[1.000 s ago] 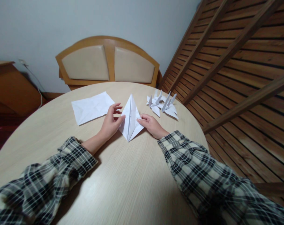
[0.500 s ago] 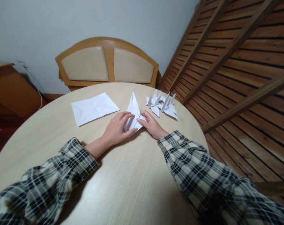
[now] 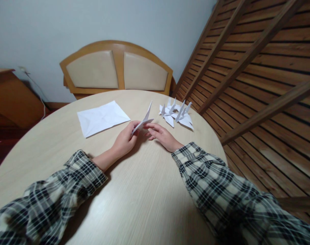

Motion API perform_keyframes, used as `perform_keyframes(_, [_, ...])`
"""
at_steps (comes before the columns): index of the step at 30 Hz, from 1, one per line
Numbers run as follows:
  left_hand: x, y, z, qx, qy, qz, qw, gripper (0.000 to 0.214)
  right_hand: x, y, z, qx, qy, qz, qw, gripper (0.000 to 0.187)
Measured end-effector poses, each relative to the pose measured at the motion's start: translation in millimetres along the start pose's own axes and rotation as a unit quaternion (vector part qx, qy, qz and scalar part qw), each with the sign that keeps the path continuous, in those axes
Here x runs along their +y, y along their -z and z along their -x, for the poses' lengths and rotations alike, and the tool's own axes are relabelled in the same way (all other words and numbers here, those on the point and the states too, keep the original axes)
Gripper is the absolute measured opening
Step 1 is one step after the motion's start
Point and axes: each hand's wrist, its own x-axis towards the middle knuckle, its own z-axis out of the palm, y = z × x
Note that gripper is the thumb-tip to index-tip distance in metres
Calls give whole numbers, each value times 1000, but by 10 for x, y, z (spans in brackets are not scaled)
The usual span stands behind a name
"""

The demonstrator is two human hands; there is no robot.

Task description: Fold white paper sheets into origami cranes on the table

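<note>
A piece of folded white origami paper (image 3: 142, 124) is tilted up off the table, with a narrow point rising from it. My left hand (image 3: 126, 139) pinches its left side between thumb and fingers. Close under the paper's right edge is my right hand (image 3: 162, 135), fingers apart and slightly bent; whether a fingertip touches the paper, I cannot tell. Several finished paper cranes (image 3: 182, 115) stand grouped beyond my right hand. To the left, beyond my left hand, lies a flat white sheet of paper (image 3: 104, 118) with crease lines.
Everything rests on a round, pale wooden table (image 3: 144, 197). Behind its far edge stands a padded wooden headboard (image 3: 121, 64). A slatted wooden partition (image 3: 259, 75) leans along the right side, and a brown cabinet (image 3: 14, 95) is at far left.
The folded paper has turned from lying flat between both hands to a tilted, edge-on position in my left hand. My right hand has loosened its hold on the right edge.
</note>
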Motion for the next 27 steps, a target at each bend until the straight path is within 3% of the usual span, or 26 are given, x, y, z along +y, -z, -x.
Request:
perform_keyframes(7, [-86,-44,-27,113,68,87,987,20,45,3,26,58,40,51,996,24])
perform_keyframes(12, [-173,-70,-15,137,112,180,968,26,49,17,17,64,46,58,995,26])
perform_keyframes(18, [-193,-95,1,134,154,273,940,36,53,27,5,44,2,23,999,31])
perform_keyframes(22, [-185,-93,-4,117,163,301,932,37,77,36,-4,78,-3,-20,997,30])
perform_keyframes(27, [-162,-74,-26,82,170,297,936,27,96,78,-24,119,11,5,993,23])
